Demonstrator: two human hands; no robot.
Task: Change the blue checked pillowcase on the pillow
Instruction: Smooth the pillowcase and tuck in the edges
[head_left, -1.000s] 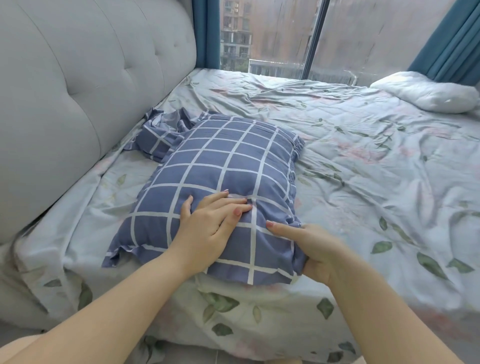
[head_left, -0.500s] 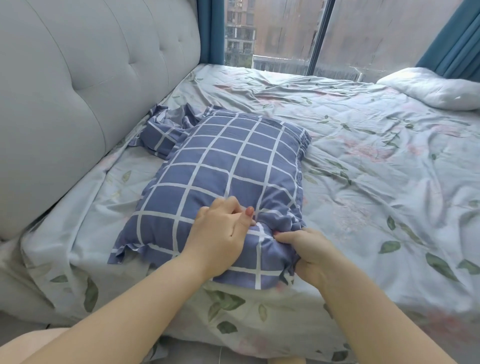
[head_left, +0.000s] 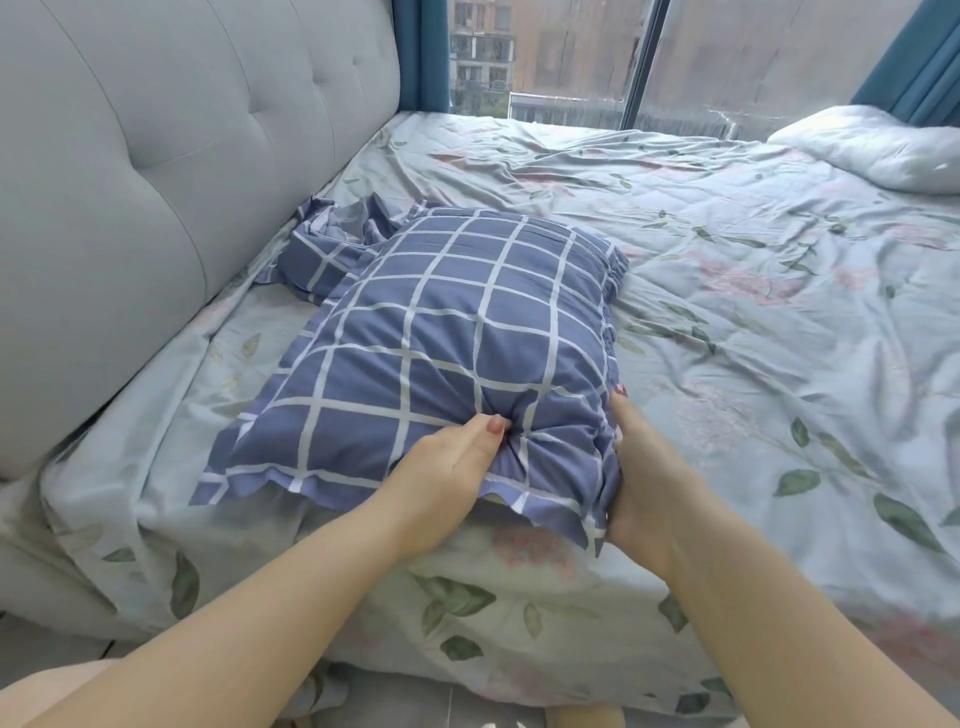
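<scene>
A pillow in a blue checked pillowcase (head_left: 447, 332) lies on the bed near its front edge, next to the headboard. My left hand (head_left: 447, 467) pinches a bunch of the case's fabric at the near end, and creases radiate from the pinch. My right hand (head_left: 641, 467) grips the near right corner of the case, thumb on top, fingers hidden beneath the frill. The near edge is lifted slightly off the sheet. A second blue checked case (head_left: 332, 249) lies crumpled behind the pillow, against the headboard.
The bed has a pale floral sheet (head_left: 727, 322), wrinkled all over. A grey tufted headboard (head_left: 171, 156) runs along the left. A white pillow (head_left: 872, 150) lies at the far right corner. A window with teal curtains (head_left: 421, 52) is behind the bed.
My left hand went from resting flat on the pillow to pinching its fabric. My right hand closed round the near right corner, and the near end has lifted and bunched.
</scene>
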